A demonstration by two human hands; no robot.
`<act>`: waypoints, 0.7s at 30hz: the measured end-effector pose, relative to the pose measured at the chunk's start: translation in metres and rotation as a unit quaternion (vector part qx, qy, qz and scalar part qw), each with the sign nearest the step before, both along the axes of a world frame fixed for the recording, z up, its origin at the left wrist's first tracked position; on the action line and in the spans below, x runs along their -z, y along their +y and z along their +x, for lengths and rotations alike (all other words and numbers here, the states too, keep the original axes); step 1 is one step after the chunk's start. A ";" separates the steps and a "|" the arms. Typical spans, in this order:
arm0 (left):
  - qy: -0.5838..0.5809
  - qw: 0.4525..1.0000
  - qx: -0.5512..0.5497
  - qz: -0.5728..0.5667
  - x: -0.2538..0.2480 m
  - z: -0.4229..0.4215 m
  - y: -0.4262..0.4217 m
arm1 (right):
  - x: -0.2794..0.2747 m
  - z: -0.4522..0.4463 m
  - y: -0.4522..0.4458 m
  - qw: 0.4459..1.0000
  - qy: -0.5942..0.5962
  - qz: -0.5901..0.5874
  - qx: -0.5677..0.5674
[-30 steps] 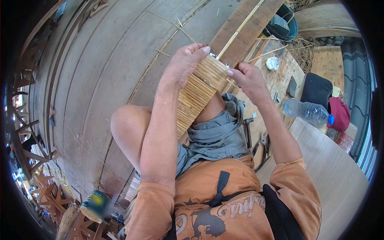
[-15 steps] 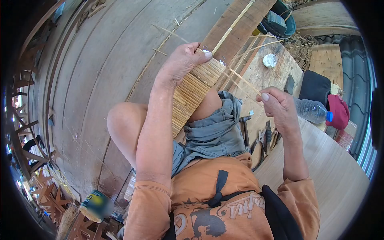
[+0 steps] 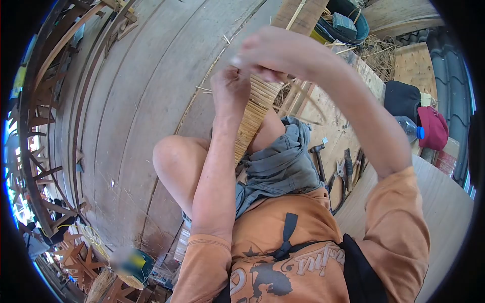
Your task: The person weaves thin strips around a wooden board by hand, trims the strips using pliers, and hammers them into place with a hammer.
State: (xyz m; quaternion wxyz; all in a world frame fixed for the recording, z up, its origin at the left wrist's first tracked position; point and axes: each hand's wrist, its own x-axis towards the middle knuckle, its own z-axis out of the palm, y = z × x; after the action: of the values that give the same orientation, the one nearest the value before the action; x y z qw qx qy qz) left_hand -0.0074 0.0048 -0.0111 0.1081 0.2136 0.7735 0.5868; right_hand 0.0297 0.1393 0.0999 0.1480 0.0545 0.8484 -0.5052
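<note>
A panel of narrow bamboo-like slats [image 3: 251, 123] lies slanted over my right thigh. My left hand [image 3: 230, 91] is closed at its upper left edge, fingers curled and partly hidden. My right hand [image 3: 273, 53], smeared by motion, reaches across the panel's top end and meets the left hand, its fingers pinched together there. A thin pale strip [image 3: 310, 101], also blurred, curves out below the right hand. Where the strip meets the panel is hidden by the hands.
A hammer [image 3: 318, 160] and pliers [image 3: 339, 169] lie by my right hip. Farther right are a plastic bottle [image 3: 408, 129], a red cap [image 3: 433, 127] and a black item [image 3: 402, 98]. A dark tub [image 3: 361, 33] stands beyond the plank [image 3: 303, 17]. A green can [image 3: 135, 265] sits lower left.
My right hand has swung from the right, up and left across the panel to my left hand. The left hand has turned into a tighter fist. The white round item is now hidden behind my arm.
</note>
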 end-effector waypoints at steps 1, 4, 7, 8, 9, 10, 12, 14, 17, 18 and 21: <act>0.018 0.999 -0.007 -0.042 -0.006 -0.001 0.002 | -0.017 0.015 0.007 0.993 -0.011 0.114 -0.030; -0.006 0.995 -0.034 -0.096 0.003 -0.009 0.006 | -0.083 0.087 0.038 0.983 0.012 0.164 0.076; -0.007 0.997 -0.035 -0.068 0.001 -0.010 0.004 | -0.152 0.130 0.059 0.901 0.061 0.398 0.161; -0.030 0.996 -0.026 -0.079 0.003 -0.012 0.004 | -0.181 0.126 0.056 0.895 0.080 0.406 0.165; -0.051 0.995 -0.015 -0.089 0.004 -0.014 0.005 | -0.209 0.120 0.052 0.889 0.098 0.414 0.169; -0.048 0.995 -0.014 -0.088 0.006 -0.014 0.005 | -0.218 0.113 0.047 0.872 0.145 0.445 0.142; -0.088 0.995 -0.033 -0.024 0.011 -0.012 0.009 | -0.196 0.090 0.037 0.832 0.233 0.498 0.073; -0.149 0.988 -0.031 -0.016 0.012 -0.012 0.012 | -0.166 0.067 0.028 0.792 0.296 0.534 0.019; -0.221 0.975 -0.035 0.019 0.017 -0.014 0.013 | -0.130 0.051 0.020 0.760 0.362 0.540 -0.004; -0.186 0.980 -0.071 0.007 0.018 -0.013 0.015 | -0.123 0.051 0.022 0.762 0.380 0.523 0.010; -0.133 0.982 -0.123 -0.046 0.010 -0.002 0.015 | -0.094 0.060 0.040 0.804 0.411 0.412 0.118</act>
State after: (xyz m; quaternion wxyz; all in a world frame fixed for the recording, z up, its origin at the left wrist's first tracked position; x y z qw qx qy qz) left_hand -0.0091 0.0199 -0.0213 0.1468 0.0317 0.7990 0.5823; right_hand 0.0898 0.1791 0.1943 -0.3119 -0.0033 0.9452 -0.0967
